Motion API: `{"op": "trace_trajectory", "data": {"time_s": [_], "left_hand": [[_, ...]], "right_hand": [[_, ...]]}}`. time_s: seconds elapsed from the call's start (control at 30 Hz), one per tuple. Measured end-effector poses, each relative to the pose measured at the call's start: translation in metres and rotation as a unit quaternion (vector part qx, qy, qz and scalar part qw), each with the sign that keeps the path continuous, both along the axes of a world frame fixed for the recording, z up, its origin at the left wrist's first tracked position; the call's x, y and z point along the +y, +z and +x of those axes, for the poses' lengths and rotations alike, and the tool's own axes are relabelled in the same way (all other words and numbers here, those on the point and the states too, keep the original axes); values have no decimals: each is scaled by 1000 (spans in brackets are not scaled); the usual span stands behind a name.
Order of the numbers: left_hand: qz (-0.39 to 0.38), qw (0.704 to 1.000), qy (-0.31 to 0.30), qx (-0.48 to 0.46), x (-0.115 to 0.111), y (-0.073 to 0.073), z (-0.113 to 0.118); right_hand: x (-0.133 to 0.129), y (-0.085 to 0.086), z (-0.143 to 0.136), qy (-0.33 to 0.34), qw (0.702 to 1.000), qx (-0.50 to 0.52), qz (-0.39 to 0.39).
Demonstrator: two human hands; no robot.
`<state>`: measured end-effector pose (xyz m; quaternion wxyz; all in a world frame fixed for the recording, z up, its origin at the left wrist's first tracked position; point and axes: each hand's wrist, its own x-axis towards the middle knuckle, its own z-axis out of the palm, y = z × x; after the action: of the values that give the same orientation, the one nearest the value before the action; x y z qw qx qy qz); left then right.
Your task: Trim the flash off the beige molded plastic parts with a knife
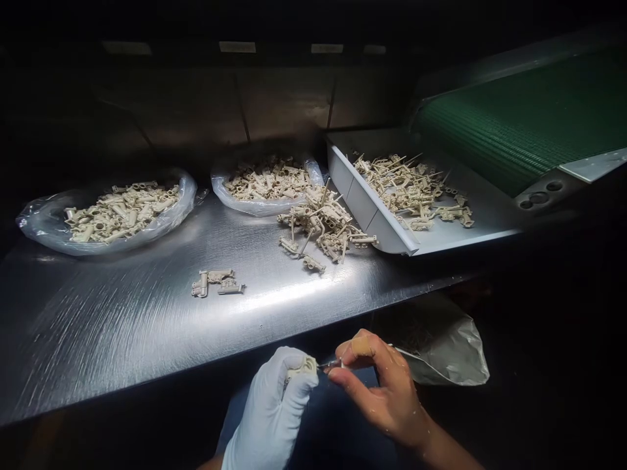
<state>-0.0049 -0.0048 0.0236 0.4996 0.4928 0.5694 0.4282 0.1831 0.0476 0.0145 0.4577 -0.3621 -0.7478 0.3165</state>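
My left hand [274, 405], in a white glove, is closed around a cream plastic part [304, 367] with round openings. My bare right hand [379, 385], with a tan bandage on one finger, pinches a small thin metal tool [329, 366]. The tool's tip meets the right side of the plastic part or lies just beside it; I cannot tell which. Both hands are in front of the table's near edge. Beyond them, a few similar loose parts [215, 282] lie on the metal table [147, 326].
Two clear plastic bags [183, 209] hold many cream parts. A pile of parts with sprues [323, 225] lies beside a white tray [372, 202] of more parts. A green conveyor belt [529, 117] ends above the tray. A pale bag [460, 346] hangs below the table edge.
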Motion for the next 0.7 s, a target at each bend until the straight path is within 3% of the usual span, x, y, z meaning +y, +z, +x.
{"op": "trace_trajectory", "data": {"time_s": [0.43,0.7], "left_hand": [[6,999,8,-37,0,-1,4],[41,997,-48,41,-2,-4,-5]], "right_hand": [[-1,-2,0,6,1000,8,-11],[-1,1,-2,14,1000,3,-2]]}}
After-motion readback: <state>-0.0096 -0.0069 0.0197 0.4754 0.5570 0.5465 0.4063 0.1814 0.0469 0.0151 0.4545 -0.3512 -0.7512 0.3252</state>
